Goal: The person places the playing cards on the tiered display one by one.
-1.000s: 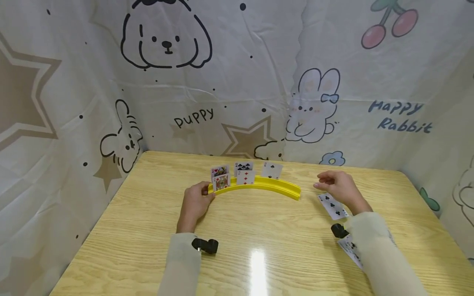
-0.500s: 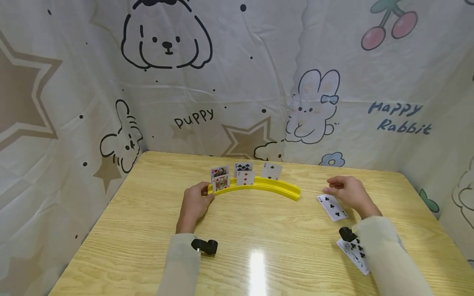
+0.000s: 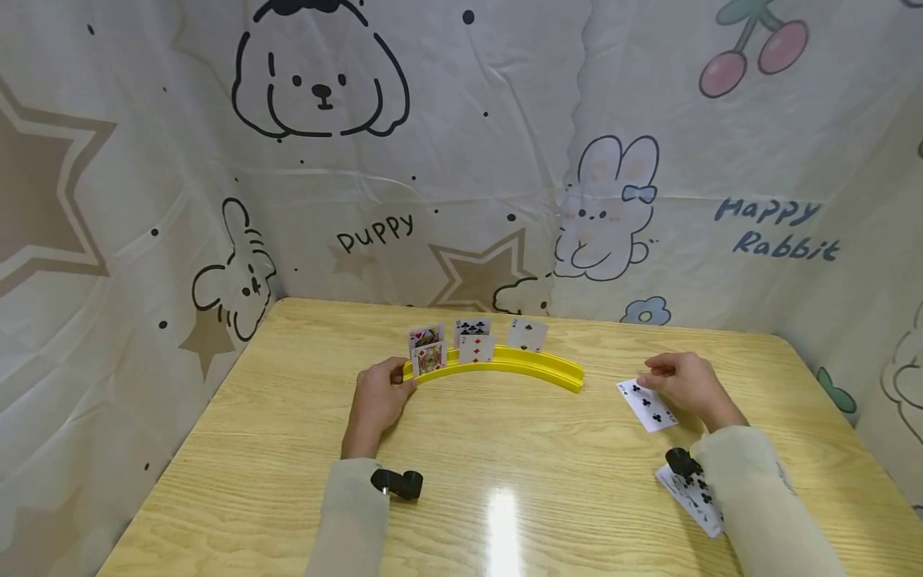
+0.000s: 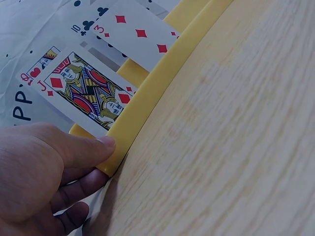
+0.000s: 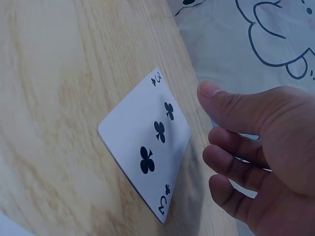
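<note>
My left hand [image 3: 377, 405] grips the left end of a curved yellow card holder [image 3: 537, 370], thumb on its front wall in the left wrist view. Upright in the holder stand a jack of diamonds [image 4: 88, 93], a queen of hearts [image 3: 425, 335] behind it, a three of diamonds [image 4: 140, 33], a ten of clubs [image 4: 88, 22] partly hidden behind that, and a black two [image 3: 528, 335]. Over at the right, my right hand [image 3: 688, 389] hovers beside a three of clubs [image 5: 152, 132] lying face up. Its fingers are loosely bent, with nothing between them.
More playing cards [image 3: 688, 501] lie near my right forearm, partly covered by the sleeve. A wooden table [image 3: 461, 449] carries everything. Behind it hangs a printed cloth [image 3: 433, 184] that meets the table's back edge.
My right hand has moved back to the right and slightly toward me, closer to the three of clubs. The left hand and the holder have stayed in place.
</note>
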A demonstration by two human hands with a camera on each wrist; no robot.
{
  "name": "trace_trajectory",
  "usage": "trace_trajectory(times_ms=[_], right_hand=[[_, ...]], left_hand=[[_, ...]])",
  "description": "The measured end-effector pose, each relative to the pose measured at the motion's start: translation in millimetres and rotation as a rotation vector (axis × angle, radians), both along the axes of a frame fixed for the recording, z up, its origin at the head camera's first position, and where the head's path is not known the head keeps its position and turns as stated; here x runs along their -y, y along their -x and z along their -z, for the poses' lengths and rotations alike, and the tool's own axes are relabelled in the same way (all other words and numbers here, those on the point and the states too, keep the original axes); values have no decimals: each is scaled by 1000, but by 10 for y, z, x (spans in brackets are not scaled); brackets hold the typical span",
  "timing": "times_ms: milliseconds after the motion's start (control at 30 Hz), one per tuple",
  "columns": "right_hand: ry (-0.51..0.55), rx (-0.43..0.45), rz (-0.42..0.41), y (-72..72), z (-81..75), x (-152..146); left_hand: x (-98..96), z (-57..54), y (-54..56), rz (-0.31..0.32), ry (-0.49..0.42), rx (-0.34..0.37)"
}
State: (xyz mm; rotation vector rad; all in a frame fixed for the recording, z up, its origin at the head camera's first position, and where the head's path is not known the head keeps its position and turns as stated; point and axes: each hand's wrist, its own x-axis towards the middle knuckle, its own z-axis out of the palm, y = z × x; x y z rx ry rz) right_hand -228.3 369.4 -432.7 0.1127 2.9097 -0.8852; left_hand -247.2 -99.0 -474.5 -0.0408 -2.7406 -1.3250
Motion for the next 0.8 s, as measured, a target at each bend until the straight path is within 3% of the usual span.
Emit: trace_trajectory(times_ms=[800], right_hand=[[-46, 37, -12, 38, 180, -33]], left_hand=[[-11, -29, -25, -9, 2, 10]])
